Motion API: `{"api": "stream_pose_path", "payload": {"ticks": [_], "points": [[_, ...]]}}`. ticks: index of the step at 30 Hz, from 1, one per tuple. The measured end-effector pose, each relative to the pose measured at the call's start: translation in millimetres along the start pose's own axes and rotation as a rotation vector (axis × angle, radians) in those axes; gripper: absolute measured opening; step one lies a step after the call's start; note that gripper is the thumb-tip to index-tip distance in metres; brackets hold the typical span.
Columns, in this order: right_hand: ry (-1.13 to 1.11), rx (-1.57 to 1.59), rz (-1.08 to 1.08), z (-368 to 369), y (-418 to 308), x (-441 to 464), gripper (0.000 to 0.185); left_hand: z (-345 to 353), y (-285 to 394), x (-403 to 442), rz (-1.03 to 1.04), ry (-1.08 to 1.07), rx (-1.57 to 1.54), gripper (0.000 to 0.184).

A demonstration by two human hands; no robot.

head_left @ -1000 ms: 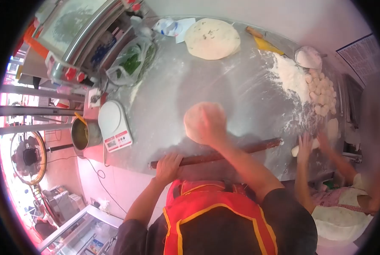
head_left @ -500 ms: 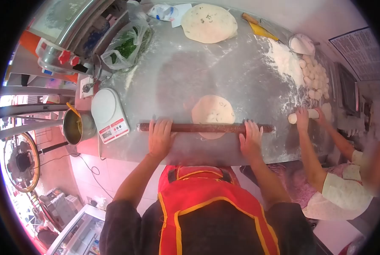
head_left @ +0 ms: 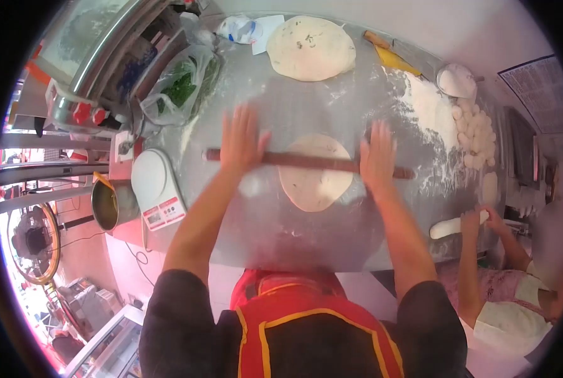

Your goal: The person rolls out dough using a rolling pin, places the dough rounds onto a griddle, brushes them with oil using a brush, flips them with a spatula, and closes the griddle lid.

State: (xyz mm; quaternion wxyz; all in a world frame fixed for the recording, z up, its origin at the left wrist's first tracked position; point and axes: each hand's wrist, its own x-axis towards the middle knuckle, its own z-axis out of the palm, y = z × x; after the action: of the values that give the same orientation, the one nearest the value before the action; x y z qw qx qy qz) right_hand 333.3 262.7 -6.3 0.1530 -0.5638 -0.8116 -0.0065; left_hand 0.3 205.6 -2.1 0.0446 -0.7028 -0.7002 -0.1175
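Observation:
A round of dough [head_left: 317,189] lies on the metal table in front of me, with a dark red rolling pin [head_left: 310,161] lying across it. My left hand [head_left: 241,140] presses on the pin's left part, palm down, its fingers stretched forward. On the right part rests my right hand [head_left: 378,157], also flat with extended fingers. The pin crosses the upper half of the dough, which shows on both sides of it. Farther back sits a larger flat dough round [head_left: 311,49] with dark flecks.
A white scale [head_left: 158,189] and a pot [head_left: 115,205] stand left, below a bag of greens [head_left: 180,88]. Spread flour [head_left: 425,107], dough pieces [head_left: 475,135] and a yellow scraper [head_left: 397,62] are at right. A co-worker's hands hold a dough roll [head_left: 448,228].
My right hand left the dough and joined the left on the rolling pin. The pin moved onto the dough and forward across it; both hands went forward with it, fingers now stretched.

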Motion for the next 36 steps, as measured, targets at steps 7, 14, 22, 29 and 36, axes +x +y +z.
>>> {"api": "stream_pose_path", "payload": {"ticks": [7, 14, 22, 29, 36], "points": [[-0.151, 0.123, -0.054, -72, -41, -190, 0.057, -48, 27, -192, 0.018, -0.021, -0.276, 0.063], [-0.483, 0.642, 0.363, 6, -46, -44, 0.058, -51, 7, -152, 0.185, -0.267, -0.35, 0.035], [-0.538, 0.721, 0.079, -6, -51, -35, 0.042, -90, 38, -223, 0.048, -0.248, -0.412, 0.026], [-0.514, 0.424, 0.013, -162, -109, 67, 0.025, -96, 37, -235, 0.031, -0.222, -0.402, 0.027], [-0.298, 0.11, -0.242, -17, -115, 39, 0.018, -92, 37, -243, 0.015, -0.235, -0.42, 0.025]]}}
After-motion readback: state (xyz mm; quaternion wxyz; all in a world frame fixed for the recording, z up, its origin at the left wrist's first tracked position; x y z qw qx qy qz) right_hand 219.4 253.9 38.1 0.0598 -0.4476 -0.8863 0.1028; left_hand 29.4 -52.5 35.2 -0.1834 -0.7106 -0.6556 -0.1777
